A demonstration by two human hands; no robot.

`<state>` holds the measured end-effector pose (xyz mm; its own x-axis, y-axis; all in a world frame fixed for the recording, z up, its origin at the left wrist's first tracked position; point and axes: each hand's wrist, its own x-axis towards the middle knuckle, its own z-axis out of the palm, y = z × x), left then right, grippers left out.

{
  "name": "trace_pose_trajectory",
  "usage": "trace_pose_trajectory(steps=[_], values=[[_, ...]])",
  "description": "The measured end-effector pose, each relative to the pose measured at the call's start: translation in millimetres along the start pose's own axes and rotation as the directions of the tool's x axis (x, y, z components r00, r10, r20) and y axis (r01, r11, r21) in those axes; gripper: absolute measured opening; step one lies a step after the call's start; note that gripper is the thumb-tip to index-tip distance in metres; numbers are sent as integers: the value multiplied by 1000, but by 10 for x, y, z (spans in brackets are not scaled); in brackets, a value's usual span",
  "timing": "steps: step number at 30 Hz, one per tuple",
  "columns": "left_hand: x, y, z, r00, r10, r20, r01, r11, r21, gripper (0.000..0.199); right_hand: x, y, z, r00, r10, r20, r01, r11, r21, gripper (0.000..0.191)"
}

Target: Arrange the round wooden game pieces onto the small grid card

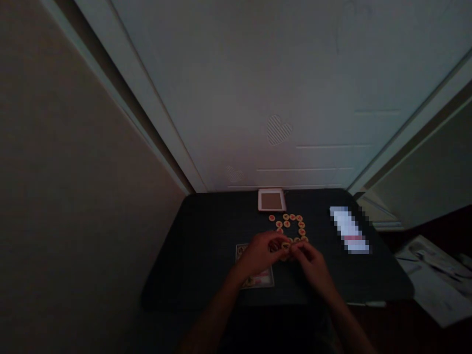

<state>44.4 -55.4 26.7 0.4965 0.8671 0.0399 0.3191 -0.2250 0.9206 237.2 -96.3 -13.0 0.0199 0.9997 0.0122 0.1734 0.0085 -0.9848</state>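
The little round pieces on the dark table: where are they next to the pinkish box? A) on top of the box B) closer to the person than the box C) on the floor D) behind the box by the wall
B: the round pieces lie on the table between the box and both hands, left hand and right hand.

The table (pixel 206 236) has a dark, matt top, smooth as far as the dim light shows. On it, the round game pieces (pixel 293 226) look like pale wood or plastic with a faint sheen and red marks. Behind them, the small box (pixel 272 200) seems to be card or plastic with a matt brown face. Under the left hand (pixel 260 255) lies a paper-like printed sheet (pixel 254 278). The door (pixel 295 88) behind the table looks painted, smooth and matt.
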Motion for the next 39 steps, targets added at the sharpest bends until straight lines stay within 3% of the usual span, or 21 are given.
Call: trace_pose_trajectory(steps=[8,17,23,35,39], values=[[-125,-78,21,978,-159,-132,117,952,-284,27,-30,-14,1,999,42,6,-42,993,107,45],[-212,-103,-52,972,-201,-121,160,945,-285,34,-96,-57,123,998,11,-69,-7,997,71,39],[-212,-123,-17,952,-222,-212,135,924,-359,24,-82,-141,212,999,-39,-32,41,996,77,35],[-273,-61,1,981,-156,-112,109,933,-344,21,-27,-184,238,998,-58,15,57,997,59,31],[-287,-60,-12,983,-156,-94,122,948,-293,26,-3,-156,281,998,-48,26,46,995,91,41]])
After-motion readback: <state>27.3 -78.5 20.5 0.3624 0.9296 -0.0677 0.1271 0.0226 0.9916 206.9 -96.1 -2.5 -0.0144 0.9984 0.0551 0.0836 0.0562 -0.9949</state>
